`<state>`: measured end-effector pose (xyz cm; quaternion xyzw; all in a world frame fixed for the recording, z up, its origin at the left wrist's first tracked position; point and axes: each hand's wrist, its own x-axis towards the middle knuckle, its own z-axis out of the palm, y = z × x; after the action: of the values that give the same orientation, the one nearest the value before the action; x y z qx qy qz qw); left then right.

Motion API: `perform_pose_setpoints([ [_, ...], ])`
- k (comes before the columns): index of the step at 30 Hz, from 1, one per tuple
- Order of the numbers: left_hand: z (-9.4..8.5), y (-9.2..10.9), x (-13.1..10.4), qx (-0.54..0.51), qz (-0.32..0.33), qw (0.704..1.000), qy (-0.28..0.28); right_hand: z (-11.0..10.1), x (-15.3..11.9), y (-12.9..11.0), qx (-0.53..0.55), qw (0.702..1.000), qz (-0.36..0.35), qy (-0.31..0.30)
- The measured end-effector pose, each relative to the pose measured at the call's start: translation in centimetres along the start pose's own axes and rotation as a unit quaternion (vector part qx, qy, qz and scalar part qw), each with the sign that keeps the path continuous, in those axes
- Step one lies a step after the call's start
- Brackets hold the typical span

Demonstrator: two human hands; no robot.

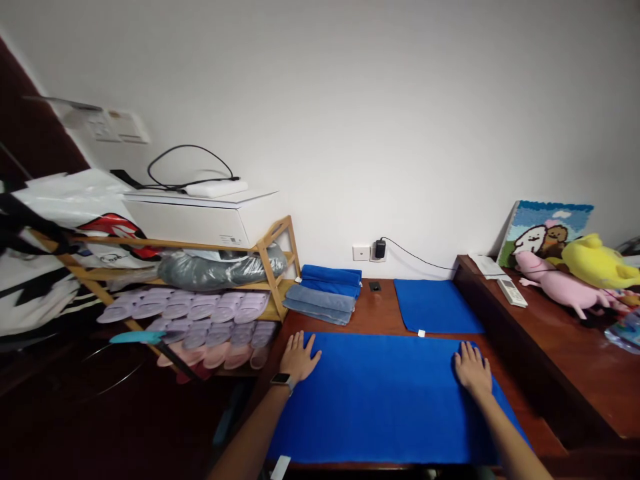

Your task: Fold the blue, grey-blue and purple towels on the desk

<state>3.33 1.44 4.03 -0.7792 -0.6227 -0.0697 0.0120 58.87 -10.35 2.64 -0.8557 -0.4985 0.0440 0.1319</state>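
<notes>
A large blue towel (385,400) lies spread flat on the wooden table (380,310), a white tag at its near left corner. On its far left corner rests my left hand (299,357), palm down with the fingers spread; a watch is on that wrist. My right hand (473,369) presses flat near the far right corner, fingers stretched out. Behind the spread towel, a folded blue towel (437,305) lies at the right. Folded grey-blue towels (320,303) and another folded blue towel (333,275) are at the back left.
A wooden rack (275,273) with several slippers (190,305) and a white box (200,217) stands left. A plugged-in black adapter (381,249) hangs on the wall. On the raised right surface are a remote control (512,292), a pink plush toy (557,283) and a yellow one (597,262).
</notes>
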Motion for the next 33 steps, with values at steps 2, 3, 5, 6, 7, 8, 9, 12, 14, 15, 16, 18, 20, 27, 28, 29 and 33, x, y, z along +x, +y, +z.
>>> perform_pose_setpoints([
  [2, -0.6, 3.9, 0.9, 0.001, 0.056, 0.998, 0.031, 0.4, -1.8, -5.1, 0.0, 0.998, -0.061, 0.014],
  [3, -0.5, 6.4, 1.2, -0.006, 0.095, 0.994, 0.051, 0.8, -2.9, -8.3, 0.004, 0.993, -0.114, 0.011],
  [5, 0.2, 11.9, 1.4, -0.036, 0.168, 0.983, 0.067, 1.9, -5.2, -14.8, 0.019, 0.981, -0.194, -0.026],
  [6, 0.8, 14.3, 1.4, -0.05, 0.196, 0.977, 0.061, 2.5, -6.2, -17.7, 0.025, 0.973, -0.226, -0.049],
  [7, 1.5, 16.2, 1.2, -0.063, 0.207, 0.975, 0.054, 3.0, -6.9, -19.9, 0.027, 0.966, -0.249, -0.067],
  [8, 2.2, 17.4, 1.0, -0.074, 0.206, 0.975, 0.045, 3.4, -7.2, -21.4, 0.028, 0.962, -0.26, -0.081],
  [9, 2.8, 17.6, 0.8, -0.083, 0.197, 0.976, 0.037, 3.6, -7.3, -21.9, 0.027, 0.96, -0.264, -0.091],
  [12, 4.0, 13.2, 0.3, -0.094, 0.141, 0.985, 0.024, 3.4, -5.5, -18.3, 0.015, 0.966, -0.236, -0.103],
  [14, 4.2, 7.4, 0.0, -0.087, 0.089, 0.992, 0.032, 2.7, -3.4, -12.5, -0.004, 0.976, -0.19, -0.108],
  [15, 4.2, 4.5, -0.2, -0.08, 0.057, 0.995, 0.037, 2.3, -2.3, -9.3, -0.02, 0.982, -0.159, -0.103],
  [16, 4.1, 1.9, -0.3, -0.072, 0.03, 0.996, 0.042, 2.0, -1.3, -6.0, -0.033, 0.987, -0.125, -0.095],
  [18, 4.0, -1.9, -0.5, -0.062, -0.002, 0.997, 0.054, 1.6, 0.2, -0.4, -0.053, 0.994, -0.046, -0.088],
  [20, 4.0, -3.4, -0.6, -0.056, -0.012, 0.996, 0.062, 1.5, 1.1, 3.2, -0.055, 0.995, 0.0, -0.082],
  [27, 3.2, -2.5, 0.7, -0.048, -0.016, 0.998, 0.047, 0.1, 1.4, 3.1, -0.047, 0.997, 0.04, -0.056],
  [28, 2.8, -2.5, 0.8, -0.046, -0.018, 0.998, 0.043, -0.3, 1.3, 2.5, -0.051, 0.996, 0.045, -0.062],
  [29, 2.3, -2.3, 0.9, -0.043, -0.02, 0.998, 0.041, -0.7, 1.1, 1.8, -0.055, 0.995, 0.047, -0.068],
  [33, 1.2, 2.4, -0.6, -0.056, 0.009, 0.996, 0.064, -0.8, -2.4, -4.2, -0.046, 0.998, -0.022, -0.035],
])
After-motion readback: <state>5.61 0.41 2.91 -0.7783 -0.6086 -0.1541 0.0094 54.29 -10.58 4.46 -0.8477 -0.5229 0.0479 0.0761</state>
